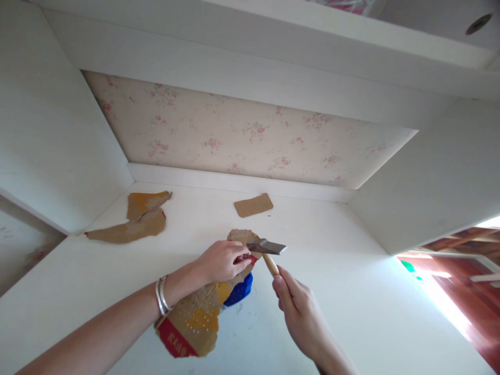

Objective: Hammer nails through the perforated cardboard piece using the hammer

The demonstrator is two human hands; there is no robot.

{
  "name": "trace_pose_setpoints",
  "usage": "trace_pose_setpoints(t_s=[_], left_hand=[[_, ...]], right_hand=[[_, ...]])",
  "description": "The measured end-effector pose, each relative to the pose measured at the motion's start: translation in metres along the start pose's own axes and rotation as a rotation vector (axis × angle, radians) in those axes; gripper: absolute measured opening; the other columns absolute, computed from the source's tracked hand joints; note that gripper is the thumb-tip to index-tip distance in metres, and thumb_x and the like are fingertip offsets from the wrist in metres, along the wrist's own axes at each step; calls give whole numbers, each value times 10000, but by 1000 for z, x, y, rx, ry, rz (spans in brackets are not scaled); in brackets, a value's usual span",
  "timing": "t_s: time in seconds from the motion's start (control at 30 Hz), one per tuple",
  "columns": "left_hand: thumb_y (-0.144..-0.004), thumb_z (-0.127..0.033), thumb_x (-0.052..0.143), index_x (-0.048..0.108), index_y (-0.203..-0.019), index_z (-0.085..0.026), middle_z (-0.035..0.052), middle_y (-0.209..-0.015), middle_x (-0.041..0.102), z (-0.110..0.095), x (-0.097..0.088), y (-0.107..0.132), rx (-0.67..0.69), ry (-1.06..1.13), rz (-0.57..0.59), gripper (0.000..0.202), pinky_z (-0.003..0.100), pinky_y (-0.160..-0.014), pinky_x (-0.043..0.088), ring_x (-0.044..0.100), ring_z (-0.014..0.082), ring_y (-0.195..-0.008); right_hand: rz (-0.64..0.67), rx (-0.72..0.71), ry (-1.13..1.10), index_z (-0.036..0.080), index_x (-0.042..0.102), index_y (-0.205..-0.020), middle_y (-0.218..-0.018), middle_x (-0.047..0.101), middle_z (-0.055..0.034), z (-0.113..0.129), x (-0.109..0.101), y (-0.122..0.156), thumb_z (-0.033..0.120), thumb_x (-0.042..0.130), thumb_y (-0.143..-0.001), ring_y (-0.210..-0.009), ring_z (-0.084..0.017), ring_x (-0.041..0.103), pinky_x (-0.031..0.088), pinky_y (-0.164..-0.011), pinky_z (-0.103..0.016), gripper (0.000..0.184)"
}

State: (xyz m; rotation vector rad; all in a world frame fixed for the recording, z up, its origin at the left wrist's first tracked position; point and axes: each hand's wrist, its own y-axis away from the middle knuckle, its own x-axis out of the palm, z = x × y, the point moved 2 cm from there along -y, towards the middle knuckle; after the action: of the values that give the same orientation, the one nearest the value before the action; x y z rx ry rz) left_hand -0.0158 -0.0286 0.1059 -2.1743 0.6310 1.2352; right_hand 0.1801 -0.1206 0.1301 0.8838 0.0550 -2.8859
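My right hand (pixel 295 307) is wrapped round the wooden handle of a hammer (pixel 269 247). Its metal head is close above the fingertips of my left hand (pixel 222 263), which are pinched together over a torn piece of cardboard (pixel 195 307). Whatever those fingers pinch, if anything, is too small or hidden to name. Many small holes dot this brown, yellow and red cardboard, which lies partly under my left wrist. A blue object (pixel 239 290) shows beside the cardboard's right edge. Two silver bangles (pixel 161 295) circle my left wrist.
On the white surface (pixel 336 291) lie a torn cardboard scrap (pixel 128 233) at the left and a small rounded cardboard piece (pixel 253 205) further back. White panels stand at both sides, with floral wallpaper (pixel 253 138) behind. A shelf (pixel 250 31) crosses the top; reddish flooring shows at right.
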Motion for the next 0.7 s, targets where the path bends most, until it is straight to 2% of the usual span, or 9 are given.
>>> trace_pose_setpoints(t_s=[0.13,0.27,0.43,0.53,0.7], left_hand=[[-920,-360,548,646,-925,-233,-9,-846,694,0,0,0,-12,28,7,161,263,-717,439,637,162,-781],[-854,-422,627,620,-771,-207,-19,-713,640,1,0,-1,-72,22,12,230,260,-630,410,592,152,-665],[-825,-441,663,642,-899,-214,-33,-724,631,3,2,-1,-80,63,23,239,244,-617,403,577,140,-651],[-834,-463,644,615,-809,-205,-29,-713,620,3,2,-1,-96,64,17,261,251,-598,392,565,139,-631],[-781,-492,688,601,-833,-209,-20,-758,623,4,1,-1,-148,66,2,301,273,-627,415,586,165,-679]], right_hand=[[47,8,27,245,517,-887,-692,533,32,9,-13,-6,469,308,-1020,-608,-134,486,399,-580,-232,334],[134,13,68,249,510,-871,-694,529,41,17,-23,-11,470,323,-1019,-600,-130,470,384,-574,-236,325],[160,3,106,250,481,-843,-681,511,49,26,-29,-19,470,302,-1024,-583,-129,446,366,-575,-247,337],[209,-2,169,248,462,-804,-673,504,50,28,-30,-21,475,306,-1022,-570,-130,423,343,-562,-252,351],[173,-3,183,249,468,-829,-674,503,46,28,-31,-20,469,292,-1025,-580,-135,443,350,-578,-256,344]])
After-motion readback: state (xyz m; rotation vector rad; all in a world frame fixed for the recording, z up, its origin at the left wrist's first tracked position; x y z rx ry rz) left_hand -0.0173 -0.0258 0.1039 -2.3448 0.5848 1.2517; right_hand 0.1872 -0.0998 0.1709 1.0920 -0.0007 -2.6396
